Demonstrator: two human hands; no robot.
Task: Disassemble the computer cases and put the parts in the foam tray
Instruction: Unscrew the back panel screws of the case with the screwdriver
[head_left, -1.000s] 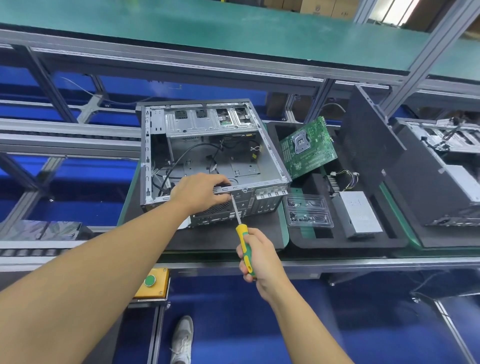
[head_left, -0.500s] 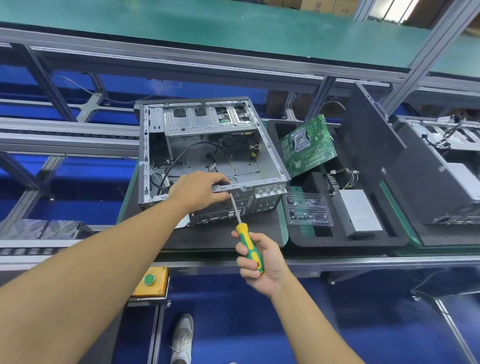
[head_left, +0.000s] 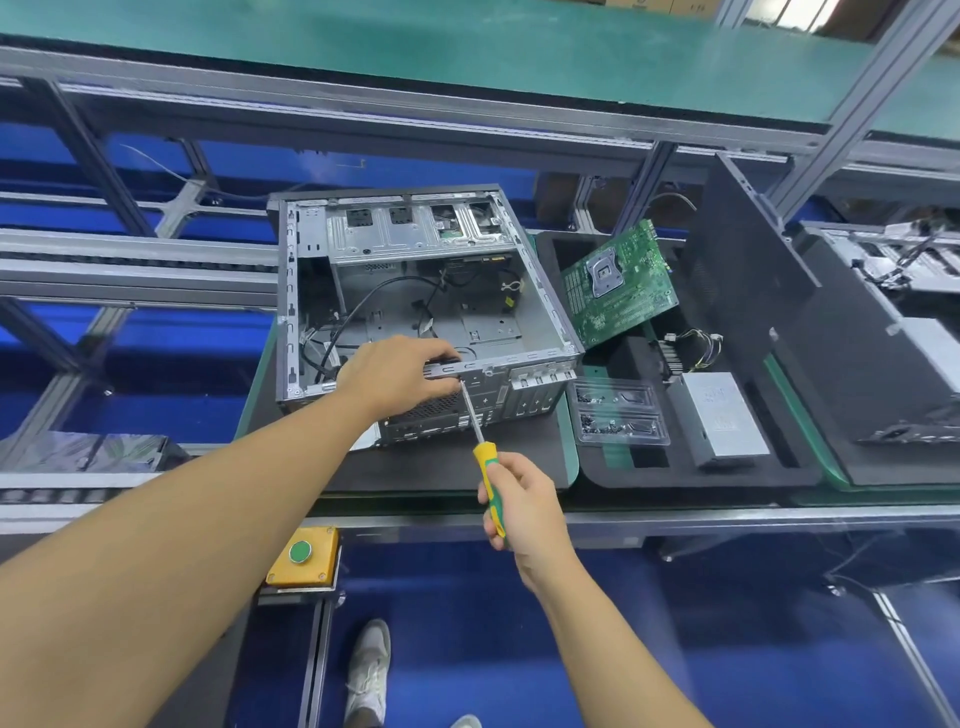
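Backing out a screw on the rear panel of the computer case (head_left: 483, 322) looks like the step in hand. The right hand (head_left: 524, 506) is wrapped round the yellow-and-green handle of a screwdriver (head_left: 487, 460). Its shaft runs up toward 11 o'clock, and the tip meets the panel just under the top rail. The left hand (head_left: 397, 374) grips that rail with its fingers curled over the edge, bracing the case on the dark mat (head_left: 441, 467) that covers the desk.

To do this well, the shaft should probably line up squarely with the screw, since it now comes in on a slant. Push firmly into the head while turning so the tip does not cam out. The left hand's fingers lie very close to the tip, so a slip could catch them. The screw itself is too small to make out.

From the right hand, the case lies at 11 o'clock, close by. The foam tray (head_left: 675, 475) lies at 2 o'clock, just beside the case on its 3 o'clock side. The tray already carries a green motherboard (head_left: 618, 283) leaning at its far end, a grey power supply (head_left: 722, 415), and a clear screw box (head_left: 618, 413), which is likely where the freed screw belongs.
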